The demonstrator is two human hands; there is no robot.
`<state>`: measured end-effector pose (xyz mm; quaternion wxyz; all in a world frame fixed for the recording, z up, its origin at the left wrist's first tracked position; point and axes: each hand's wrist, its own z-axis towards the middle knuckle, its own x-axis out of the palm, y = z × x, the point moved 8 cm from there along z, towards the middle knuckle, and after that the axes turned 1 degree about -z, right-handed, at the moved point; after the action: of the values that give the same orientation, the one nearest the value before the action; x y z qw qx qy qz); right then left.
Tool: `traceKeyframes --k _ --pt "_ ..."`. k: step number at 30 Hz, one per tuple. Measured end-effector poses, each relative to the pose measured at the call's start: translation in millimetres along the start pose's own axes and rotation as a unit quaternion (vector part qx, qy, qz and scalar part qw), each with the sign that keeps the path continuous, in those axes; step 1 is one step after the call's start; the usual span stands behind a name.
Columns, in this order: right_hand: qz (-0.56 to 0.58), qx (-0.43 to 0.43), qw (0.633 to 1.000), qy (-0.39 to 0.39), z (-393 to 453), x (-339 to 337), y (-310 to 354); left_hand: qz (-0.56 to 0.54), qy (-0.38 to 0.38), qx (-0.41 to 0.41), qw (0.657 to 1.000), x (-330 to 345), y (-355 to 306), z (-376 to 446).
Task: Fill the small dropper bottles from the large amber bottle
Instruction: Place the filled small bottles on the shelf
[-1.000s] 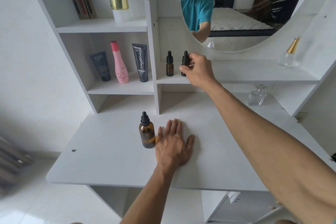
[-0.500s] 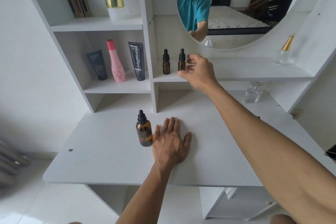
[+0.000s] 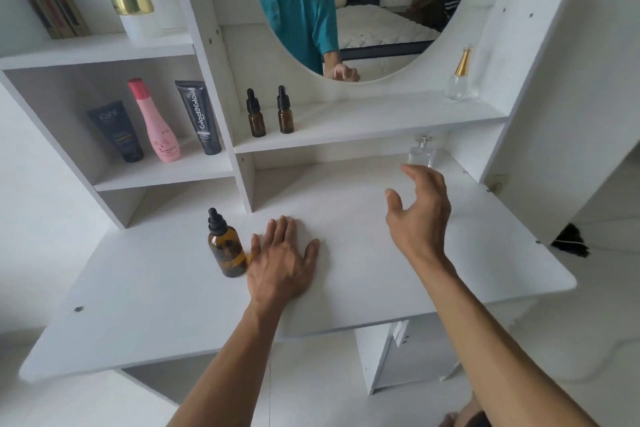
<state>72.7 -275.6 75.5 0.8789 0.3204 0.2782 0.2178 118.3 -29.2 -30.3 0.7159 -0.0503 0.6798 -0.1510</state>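
With the left hand (image 3: pixel 282 262) flat on the desk (image 3: pixel 381 253) and the right hand (image 3: pixel 420 215) hovering, fingers apart and empty, the big amber bottle (image 3: pixel 227 246) looks like slippery, breakable glass, best gripped round its body.

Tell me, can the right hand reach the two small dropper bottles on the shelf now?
Probably yes. The right hand hangs open above the desk, holding nothing, and the small dropper bottles stand uncovered at the shelf's front with nothing between.
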Motion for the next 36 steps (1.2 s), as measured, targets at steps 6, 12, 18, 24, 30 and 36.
traceKeyframes --k 6,12,18,24,30,36 --pt "0.000 0.221 0.974 0.043 -11 -7 -61 0.004 0.003 0.002 1.000 0 1 0" --pt "0.002 0.280 0.958 0.067 -24 4 -83 0.000 0.003 -0.002 1.000 0 0 0" --pt "-0.023 0.267 0.961 0.068 -28 8 -88 0.005 -0.002 0.004 1.000 -1 -1 -1" --pt "-0.002 0.242 0.966 0.087 -30 25 -74 0.003 -0.001 0.003 1.000 -1 0 -1" --pt "0.049 0.139 0.979 0.140 -22 61 -15 -0.001 0.000 0.001 1.000 0 0 -1" --pt "0.104 0.017 0.983 0.148 22 77 68 -0.007 -0.003 0.004 1.000 -2 -3 -2"
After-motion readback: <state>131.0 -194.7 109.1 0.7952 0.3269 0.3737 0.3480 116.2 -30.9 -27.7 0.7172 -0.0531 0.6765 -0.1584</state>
